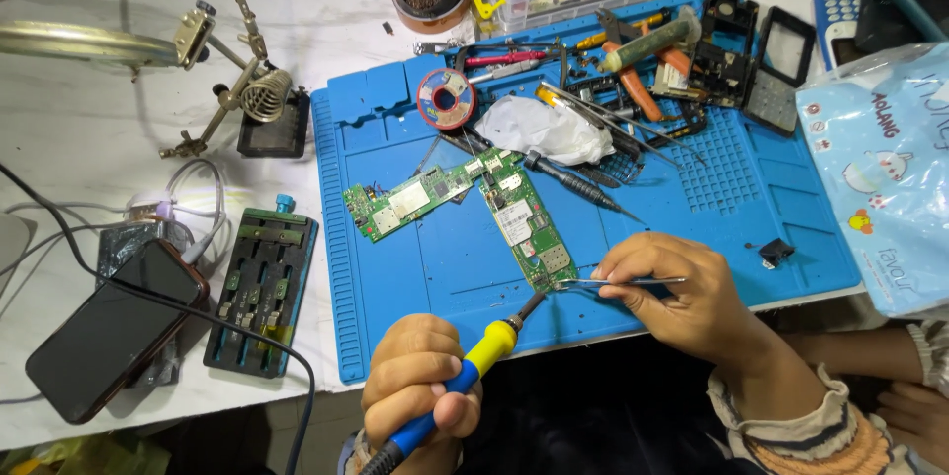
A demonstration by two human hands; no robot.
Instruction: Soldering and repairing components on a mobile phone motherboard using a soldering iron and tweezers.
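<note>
Left hand [420, 386] solders circuit board [524, 223] on blue mat [445, 267]

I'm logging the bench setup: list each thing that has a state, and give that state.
Soldering iron: held by left hand, tip at board edge.
Tweezers: pinched in right hand.
Circuit board: bare, flat on blue mat.
Smartphone: screen dark.
Solder spool: lying flat.

A work mat [751, 208] lies on the table [89, 119]. Two circuit boards [524, 218] sit mid-mat (touching at one end), tools [633, 70] behind them. Left of the mat: a board holder [262, 287], then a phone [114, 327].
</note>
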